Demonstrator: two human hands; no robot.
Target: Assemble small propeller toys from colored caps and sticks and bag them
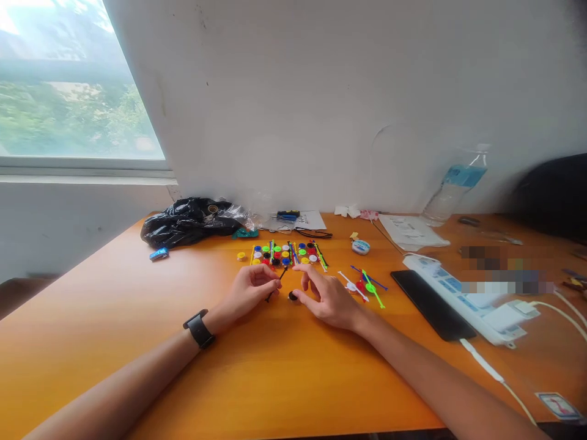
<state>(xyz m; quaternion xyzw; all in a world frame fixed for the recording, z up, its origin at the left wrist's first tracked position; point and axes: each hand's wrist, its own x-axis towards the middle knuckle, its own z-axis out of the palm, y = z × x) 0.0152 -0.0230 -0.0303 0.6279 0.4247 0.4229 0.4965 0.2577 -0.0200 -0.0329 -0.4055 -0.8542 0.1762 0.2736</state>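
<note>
The left hand [252,287] had its grip closed on a black stick [283,274], pinched between thumb and fingers and held at a slant over the worktop [275,379]. The right hand [328,298] had its grip parted, index finger well away from the thumb; the thumb tip lay at the edge of a black disc [291,296], though whether it pressed there could not be told. The disc sat between the hands, near the stick. In this inspector's judgement, sound handling called for a light pinch on the thin stick, lest it bend, and for taking the disc by its rim, kept level. Rows of coloured discs [277,255] stood just beyond the fingertips and a cluster of sticks and discs [370,288] to the right, so small, low movements were advisable
</note>
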